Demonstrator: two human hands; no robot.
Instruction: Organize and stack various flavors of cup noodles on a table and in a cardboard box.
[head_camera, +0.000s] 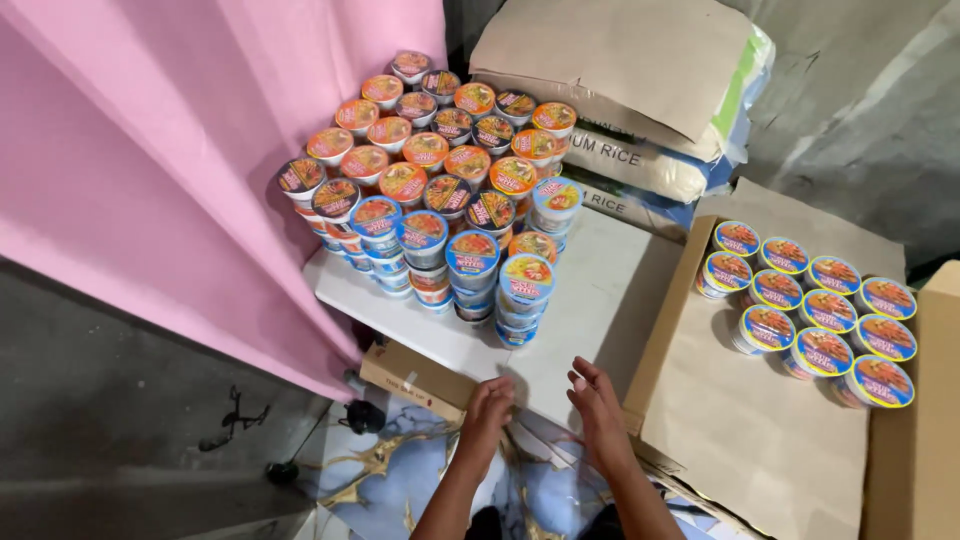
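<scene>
White table (600, 300) — stacked noodle cups (525, 285) just beyond left hand (487, 402), right hand (597, 397); both empty, loosely open.

Pink curtain (150, 170), stacked rice sacks (640, 110) — one under cardboard, black cable (300, 445) on marbled floor (385, 480)

Stacked noodle cups (440, 200) are being carried by a white tabletop (590, 290), crowded onto its left part. To the right, a flat cardboard sheet (760, 420) is being used as a base for blue-lidded cups (810, 310).
</scene>
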